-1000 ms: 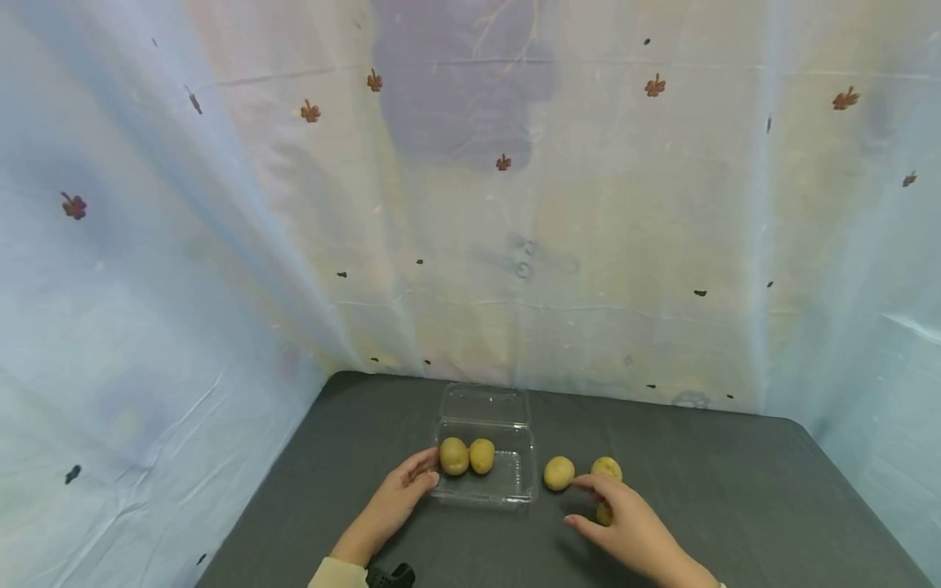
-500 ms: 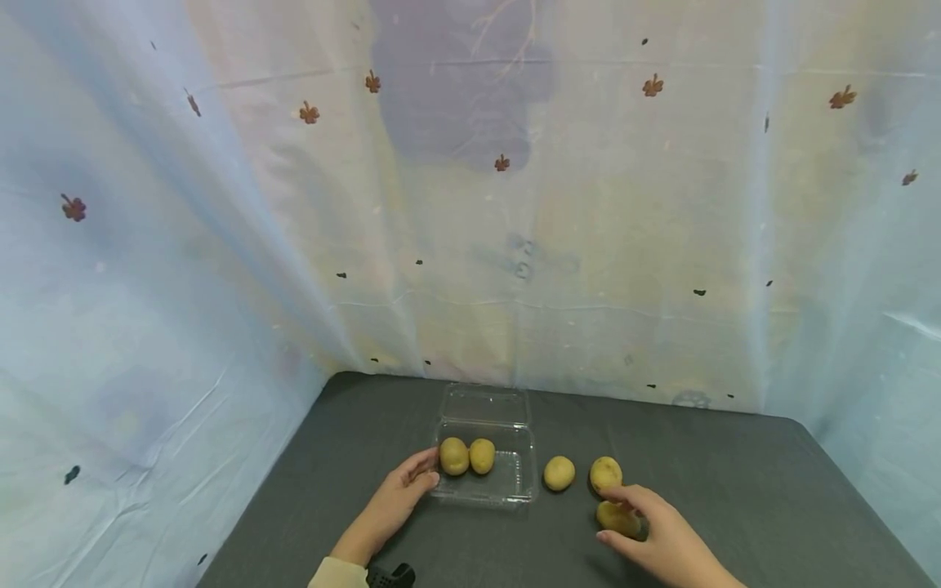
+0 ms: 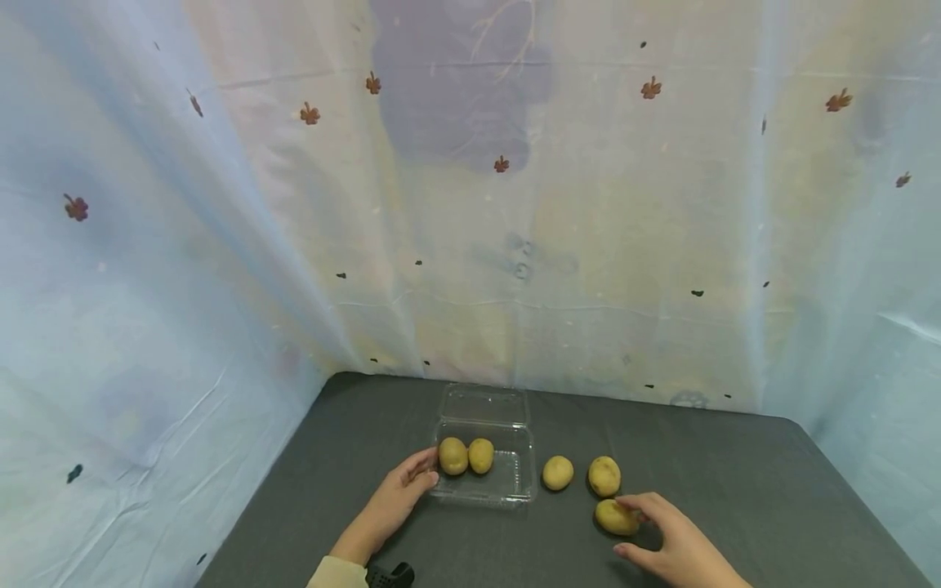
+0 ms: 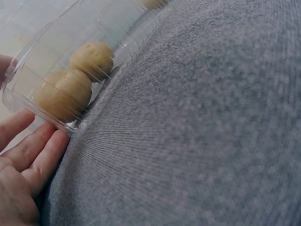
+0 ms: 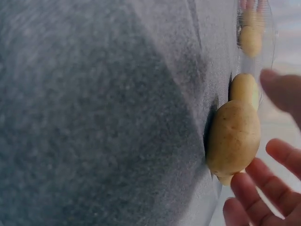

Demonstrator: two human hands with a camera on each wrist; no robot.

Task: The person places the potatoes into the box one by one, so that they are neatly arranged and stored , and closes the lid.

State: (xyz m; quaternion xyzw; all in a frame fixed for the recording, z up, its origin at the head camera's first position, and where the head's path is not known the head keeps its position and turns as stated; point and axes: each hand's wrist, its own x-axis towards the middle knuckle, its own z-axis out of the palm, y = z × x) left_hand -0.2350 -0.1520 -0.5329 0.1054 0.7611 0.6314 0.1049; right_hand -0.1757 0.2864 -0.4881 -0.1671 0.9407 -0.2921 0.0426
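Several yellowish potatoes are in view. Two of them, a larger one (image 3: 452, 456) and a smaller one (image 3: 481, 456), lie side by side in the left part of a clear plastic container (image 3: 520, 490) whose lid is raised. My left hand (image 3: 393, 504) has extended fingers (image 4: 52, 151) against the container's left side. Three potatoes lie on the dark cloth right of it. My right hand (image 3: 680, 541) is at the right end of the nearest one (image 3: 616, 518), thumb apart from it and fingertips at its end; contact is unclear.
A grey cloth-covered table (image 3: 353, 425) bears everything. Behind and left of it hangs a pale patterned sheet (image 3: 603, 229). The container's raised lid (image 3: 485, 404) extends toward the back. Two potatoes (image 3: 558, 473) (image 3: 604, 476) sit between container and right hand.
My right hand has moved right, away from the middle potatoes, to the right end of the nearest one, which now shows more fully. My left hand and the container stay in place.
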